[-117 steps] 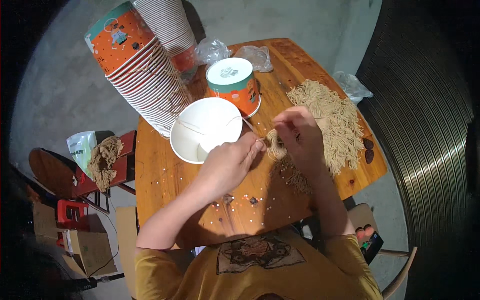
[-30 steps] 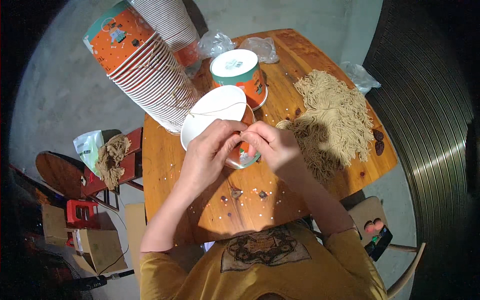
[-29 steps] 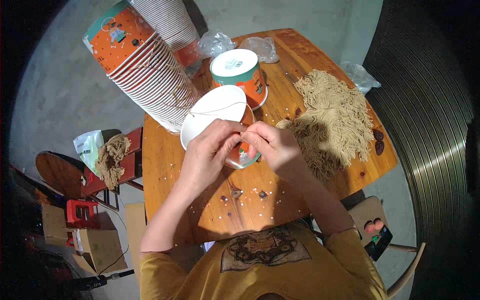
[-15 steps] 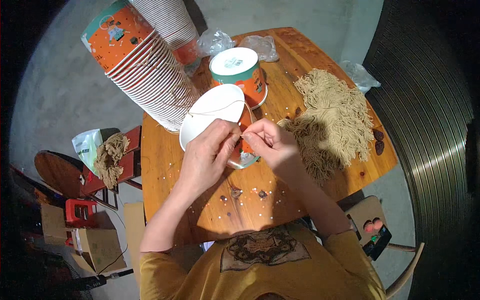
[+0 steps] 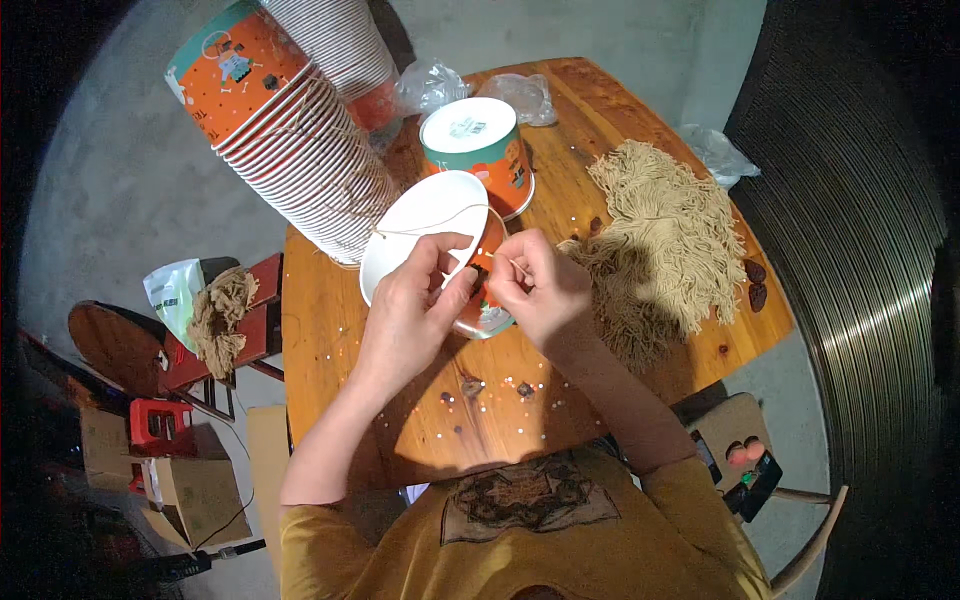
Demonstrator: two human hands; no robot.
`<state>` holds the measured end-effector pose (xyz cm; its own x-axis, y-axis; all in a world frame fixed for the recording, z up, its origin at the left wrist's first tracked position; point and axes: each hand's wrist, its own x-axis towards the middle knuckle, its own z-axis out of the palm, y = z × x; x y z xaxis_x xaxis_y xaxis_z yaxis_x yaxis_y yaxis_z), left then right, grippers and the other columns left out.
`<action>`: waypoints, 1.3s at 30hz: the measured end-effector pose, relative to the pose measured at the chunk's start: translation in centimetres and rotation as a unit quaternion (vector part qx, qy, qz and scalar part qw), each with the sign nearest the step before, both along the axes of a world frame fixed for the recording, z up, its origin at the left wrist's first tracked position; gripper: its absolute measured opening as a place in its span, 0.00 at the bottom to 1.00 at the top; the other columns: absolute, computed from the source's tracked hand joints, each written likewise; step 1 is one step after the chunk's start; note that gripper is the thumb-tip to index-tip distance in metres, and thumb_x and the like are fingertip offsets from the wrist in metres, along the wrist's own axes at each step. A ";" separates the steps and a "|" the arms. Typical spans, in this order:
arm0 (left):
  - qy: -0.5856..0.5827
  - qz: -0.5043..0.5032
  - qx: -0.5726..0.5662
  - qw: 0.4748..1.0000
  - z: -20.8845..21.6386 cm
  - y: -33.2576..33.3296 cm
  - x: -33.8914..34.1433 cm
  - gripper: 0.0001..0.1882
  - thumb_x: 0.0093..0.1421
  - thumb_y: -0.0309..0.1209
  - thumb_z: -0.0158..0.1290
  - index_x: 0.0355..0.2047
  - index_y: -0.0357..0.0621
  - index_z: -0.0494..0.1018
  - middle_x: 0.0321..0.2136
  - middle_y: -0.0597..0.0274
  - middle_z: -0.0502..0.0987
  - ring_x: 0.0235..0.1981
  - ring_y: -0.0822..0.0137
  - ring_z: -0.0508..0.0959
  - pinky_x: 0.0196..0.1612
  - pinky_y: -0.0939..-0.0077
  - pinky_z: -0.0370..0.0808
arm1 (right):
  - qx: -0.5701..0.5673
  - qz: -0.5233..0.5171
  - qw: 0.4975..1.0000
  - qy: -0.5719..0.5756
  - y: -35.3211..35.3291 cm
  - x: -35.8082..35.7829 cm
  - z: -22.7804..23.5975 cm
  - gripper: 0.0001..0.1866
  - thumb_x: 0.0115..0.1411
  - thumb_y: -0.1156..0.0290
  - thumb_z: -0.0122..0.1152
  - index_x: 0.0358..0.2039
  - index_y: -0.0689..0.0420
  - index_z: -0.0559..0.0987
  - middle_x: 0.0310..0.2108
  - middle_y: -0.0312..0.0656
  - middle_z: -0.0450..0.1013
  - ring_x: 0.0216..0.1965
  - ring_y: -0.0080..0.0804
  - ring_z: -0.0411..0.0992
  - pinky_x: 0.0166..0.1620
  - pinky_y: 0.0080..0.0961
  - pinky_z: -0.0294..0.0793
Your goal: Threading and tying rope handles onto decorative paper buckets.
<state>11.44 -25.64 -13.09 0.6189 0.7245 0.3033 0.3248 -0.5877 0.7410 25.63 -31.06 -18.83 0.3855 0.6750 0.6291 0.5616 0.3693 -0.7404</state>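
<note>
A white-lined paper bucket (image 5: 425, 205) with an orange and green outside lies tipped on the table, its mouth facing left. A thin beige string (image 5: 448, 216) crosses its opening and loops over the rim on the right. My left hand (image 5: 408, 300) is at the bucket's near rim, fingers bent over it and thumb apart below. Pinched between the thumb and fingers of my right hand (image 5: 540, 282) is the string's end, close to the bucket's orange wall. Behind it stands another paper bucket (image 5: 475, 160), upside down.
Tall stacks of nested buckets (image 5: 305, 165) lean at the left. A heap of beige strings (image 5: 665, 240) lies on the right of the wooden table (image 5: 630, 105). Clear plastic bags (image 5: 520, 97) rest at the back, and small white dots are scattered in front.
My hands were together at the bucket's rim. They have drawn apart, the left fingers spreading and the right hand shifting slightly right with the string's end.
</note>
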 end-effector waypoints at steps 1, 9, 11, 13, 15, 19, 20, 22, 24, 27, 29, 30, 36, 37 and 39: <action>-0.001 -0.005 0.004 1.000 0.0 0.0 -0.1 0.14 0.58 0.25 0.52 0.45 0.40 0.68 0.23 0.62 0.70 0.22 0.74 0.71 0.26 0.79 0.71 | 0.001 -0.003 1.000 -0.004 0.1 -0.1 0.0 0.10 0.49 0.78 0.61 0.29 0.56 0.68 0.20 0.39 0.69 0.19 0.34 0.71 0.24 0.28 0.70; 0.008 -0.018 0.017 1.000 0.0 -0.2 0.0 0.16 0.58 0.25 0.52 0.47 0.40 0.67 0.24 0.62 0.72 0.22 0.74 0.73 0.26 0.78 0.71 | -0.014 -0.004 1.000 -0.011 0.2 0.0 0.0 0.09 0.50 0.76 0.60 0.28 0.55 0.68 0.21 0.40 0.69 0.20 0.37 0.71 0.23 0.30 0.69; 0.006 -0.018 0.017 1.000 0.0 -0.3 0.0 0.17 0.57 0.25 0.52 0.47 0.39 0.67 0.23 0.62 0.72 0.22 0.74 0.73 0.26 0.78 0.71 | -0.019 0.004 1.000 -0.004 0.1 0.0 0.1 0.09 0.50 0.75 0.60 0.28 0.56 0.68 0.21 0.40 0.69 0.20 0.37 0.71 0.24 0.30 0.68; 0.008 -0.024 0.012 1.000 0.1 -0.4 0.0 0.16 0.58 0.25 0.51 0.47 0.39 0.67 0.24 0.61 0.72 0.22 0.74 0.73 0.26 0.78 0.71 | -0.037 0.012 0.999 0.006 -0.1 0.0 0.3 0.08 0.51 0.76 0.60 0.29 0.56 0.68 0.21 0.40 0.69 0.21 0.36 0.71 0.24 0.30 0.68; 0.010 -0.031 0.007 0.999 0.1 -0.3 0.0 0.16 0.59 0.26 0.51 0.48 0.38 0.67 0.24 0.61 0.73 0.22 0.74 0.73 0.25 0.77 0.71 | -0.029 0.007 1.000 -0.004 -0.2 0.0 0.3 0.08 0.51 0.76 0.59 0.29 0.56 0.68 0.21 0.40 0.68 0.20 0.36 0.70 0.24 0.30 0.68; 0.015 -0.085 -0.068 0.994 0.0 0.5 0.6 0.14 0.62 0.30 0.46 0.47 0.38 0.67 0.26 0.58 0.74 0.26 0.70 0.75 0.31 0.74 0.72 | 0.002 -0.019 0.999 -0.037 -0.7 0.5 -0.2 0.08 0.52 0.76 0.59 0.28 0.56 0.68 0.20 0.41 0.68 0.20 0.35 0.71 0.24 0.29 0.69; 0.015 -0.110 -0.064 0.992 0.0 0.8 0.9 0.14 0.63 0.32 0.45 0.46 0.37 0.68 0.27 0.57 0.75 0.28 0.69 0.75 0.34 0.73 0.72 | 0.008 -0.038 0.997 -0.060 -0.7 0.8 -0.7 0.08 0.52 0.76 0.59 0.28 0.56 0.68 0.20 0.41 0.69 0.20 0.34 0.71 0.24 0.28 0.70; 0.054 -0.106 -0.119 0.986 -0.2 1.1 1.3 0.13 0.64 0.32 0.44 0.43 0.37 0.68 0.27 0.56 0.75 0.30 0.64 0.75 0.37 0.72 0.71 | -0.003 -0.028 0.998 -0.058 -1.3 1.3 -0.9 0.08 0.52 0.76 0.59 0.28 0.56 0.68 0.20 0.41 0.69 0.20 0.34 0.71 0.24 0.28 0.70; 0.036 -0.142 -0.060 0.987 -1.7 1.9 1.9 0.11 0.63 0.32 0.44 0.39 0.37 0.68 0.27 0.54 0.75 0.28 0.61 0.75 0.35 0.71 0.71 | -0.014 -0.019 0.998 -0.056 -1.7 1.5 -1.1 0.08 0.52 0.76 0.59 0.28 0.56 0.68 0.20 0.41 0.69 0.20 0.34 0.71 0.25 0.28 0.70; 0.083 -0.138 -0.072 0.984 -1.4 2.1 2.9 0.08 0.63 0.31 0.44 0.34 0.38 0.66 0.25 0.59 0.71 0.28 0.67 0.70 0.33 0.74 0.68 | -0.062 0.002 0.998 -0.006 -2.0 1.9 -1.4 0.06 0.52 0.76 0.57 0.28 0.58 0.68 0.19 0.42 0.68 0.20 0.33 0.71 0.25 0.28 0.69; 0.106 -0.141 -0.081 0.981 -1.3 2.0 3.4 0.06 0.64 0.29 0.44 0.33 0.40 0.65 0.24 0.69 0.67 0.27 0.78 0.65 0.31 0.80 0.66 | -0.093 0.015 0.995 0.030 -2.3 2.3 -1.3 0.05 0.53 0.76 0.57 0.28 0.58 0.69 0.18 0.41 0.68 0.19 0.30 0.71 0.24 0.26 0.69; 0.118 -0.143 -0.072 0.980 -1.1 1.9 3.5 0.06 0.64 0.29 0.43 0.33 0.40 0.65 0.23 0.68 0.67 0.26 0.77 0.65 0.30 0.80 0.66 | -0.123 0.032 0.990 0.066 -2.4 2.6 -1.2 0.05 0.54 0.75 0.57 0.28 0.58 0.70 0.18 0.40 0.68 0.19 0.28 0.70 0.24 0.25 0.68; 0.113 -0.119 -0.068 0.984 -1.5 2.1 3.2 0.10 0.64 0.33 0.41 0.34 0.37 0.63 0.24 0.49 0.74 0.27 0.54 0.75 0.32 0.65 0.70 | -0.185 0.184 0.946 0.194 -2.2 4.2 -1.2 0.05 0.56 0.72 0.57 0.29 0.58 0.71 0.19 0.32 0.68 0.21 0.18 0.68 0.26 0.18 0.66; 0.091 -0.118 -0.104 0.983 -1.7 2.3 3.1 0.11 0.65 0.34 0.40 0.35 0.37 0.63 0.24 0.51 0.74 0.27 0.58 0.76 0.32 0.66 0.71 | -0.185 0.184 0.946 0.193 -2.3 4.3 -1.0 0.05 0.56 0.72 0.57 0.29 0.58 0.71 0.19 0.32 0.68 0.21 0.18 0.68 0.26 0.18 0.66; 0.080 -0.115 -0.105 0.985 -1.5 2.5 3.0 0.12 0.65 0.35 0.40 0.34 0.37 0.63 0.25 0.53 0.74 0.27 0.62 0.75 0.32 0.68 0.71 | -0.226 0.215 0.929 0.201 -2.7 4.7 -0.4 0.05 0.57 0.72 0.56 0.27 0.58 0.72 0.22 0.31 0.69 0.25 0.15 0.68 0.30 0.15 0.67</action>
